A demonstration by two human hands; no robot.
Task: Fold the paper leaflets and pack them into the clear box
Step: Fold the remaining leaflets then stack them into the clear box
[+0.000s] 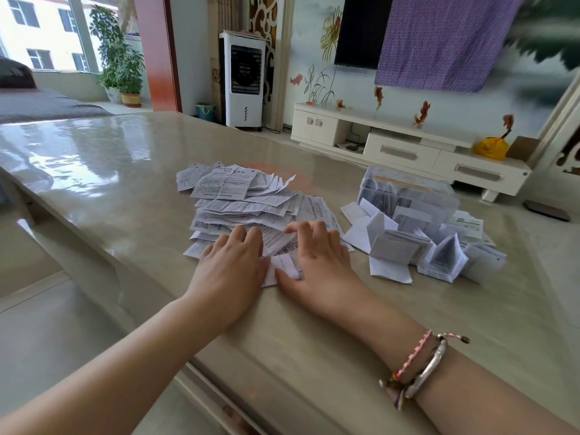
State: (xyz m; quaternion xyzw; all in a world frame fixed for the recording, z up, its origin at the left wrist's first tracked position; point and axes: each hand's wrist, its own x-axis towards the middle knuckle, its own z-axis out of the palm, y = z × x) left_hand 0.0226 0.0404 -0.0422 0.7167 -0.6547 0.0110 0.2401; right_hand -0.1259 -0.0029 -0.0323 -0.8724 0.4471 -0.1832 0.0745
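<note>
A loose heap of unfolded printed leaflets (244,196) lies in the middle of the glossy table (110,171). At its near edge, one white leaflet (281,260) sits partly folded under both hands. My left hand (233,266) lies flat on its left side with straight fingers. My right hand (317,259) presses its right side, fingers spread flat, thumb along the lower fold. To the right stands the clear box (408,196), holding several folded leaflets. More folded leaflets (405,246) lie scattered in front of it.
The table's near edge runs diagonally below my forearms. Beyond the table stand a white TV cabinet (408,146), a white air cooler (244,80) and potted plants (120,64). Bracelets circle my right wrist (420,368).
</note>
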